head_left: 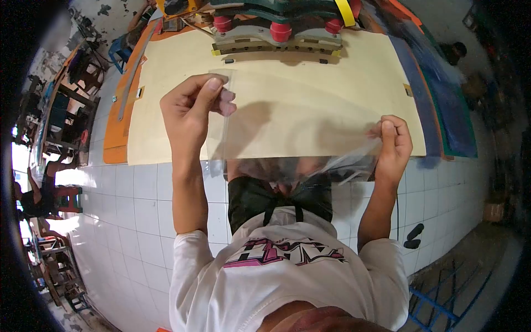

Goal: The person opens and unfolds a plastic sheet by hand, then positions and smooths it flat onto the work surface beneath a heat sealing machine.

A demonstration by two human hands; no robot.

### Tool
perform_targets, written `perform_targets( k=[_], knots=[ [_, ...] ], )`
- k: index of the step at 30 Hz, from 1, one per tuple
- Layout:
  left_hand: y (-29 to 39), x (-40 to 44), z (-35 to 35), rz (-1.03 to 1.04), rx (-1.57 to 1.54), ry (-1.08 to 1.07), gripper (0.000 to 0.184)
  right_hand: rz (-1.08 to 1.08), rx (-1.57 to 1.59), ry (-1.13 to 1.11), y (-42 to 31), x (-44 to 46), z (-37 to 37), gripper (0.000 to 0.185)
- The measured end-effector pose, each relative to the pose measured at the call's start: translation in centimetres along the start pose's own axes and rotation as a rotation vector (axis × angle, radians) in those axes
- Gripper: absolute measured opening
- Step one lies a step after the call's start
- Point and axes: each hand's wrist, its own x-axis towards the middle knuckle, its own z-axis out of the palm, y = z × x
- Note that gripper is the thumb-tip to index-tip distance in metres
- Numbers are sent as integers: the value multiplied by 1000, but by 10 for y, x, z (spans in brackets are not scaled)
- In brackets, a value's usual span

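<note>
Clear plastic sheet [298,130], creased, held w/ slack.

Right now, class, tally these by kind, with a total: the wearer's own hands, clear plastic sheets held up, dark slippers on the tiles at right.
Wearer's hands, left hand and right hand: 2
Clear plastic sheet: 1
Dark slippers: 2
Total: 5

Left hand [198,99], right hand [394,143] — both pinched
</note>
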Motion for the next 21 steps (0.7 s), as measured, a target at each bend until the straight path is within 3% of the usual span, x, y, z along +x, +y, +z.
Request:
perform_targets(
  k=[1, 2, 4, 6, 7, 8, 9, 10, 12, 13, 14, 16, 18, 20, 21],
  knots=[
    [5, 3, 2, -20, 36, -24, 22, -5, 1, -1, -1, 3, 1, 25],
    [9, 6, 6, -16, 33, -23, 22, -244, -382, 24, -5, 9, 1, 32],
    [17, 9, 19, 19, 53, -231, 21, -479, -773, 52, -25, 21, 6, 40],
    [32, 7, 41, 52, 90, -289, 19, -586, -741, -87, -53, 30, 20, 47],
    [41, 7, 51, 194, 196, -378, 19, -618, -733, -136, -65, 33, 27, 50],
    [48, 7, 59, 338, 303, -467, 19, -531, -533, -286, -74, 37, 36, 43],
    [50, 8, 67, 332, 296, -471, 19, -443, -331, -430, -79, 39, 39, 37],
    [50, 10, 75, 393, 310, -464, 17, -438, -337, -433, -79, 41, 38, 37],
    [55, 9, 78, 451, 319, -450, 15, -121, -107, -458, -81, 44, 34, 23],
    [59, 8, 77, 455, 318, -427, 14, -209, -81, -341, -84, 41, 37, 10],
    [63, 7, 75, 460, 316, -402, 14, -211, -86, -347, -84, 41, 32, 10],
    [58, 9, 54, 358, 329, -489, 18, -261, -98, -131, -79, 43, 12, 13],
    [30, 18, 37, 366, 564, -666, 13, -256, -55, -72, -72, 42, -12, 16],
    [29, 11, 44, 266, 484, -674, 12, -249, -16, -22, -64, 40, -35, 20],
    [26, 9, 48, 365, 552, -649, 15, -278, -23, 25, -58, 37, -46, 23]
  ],
)
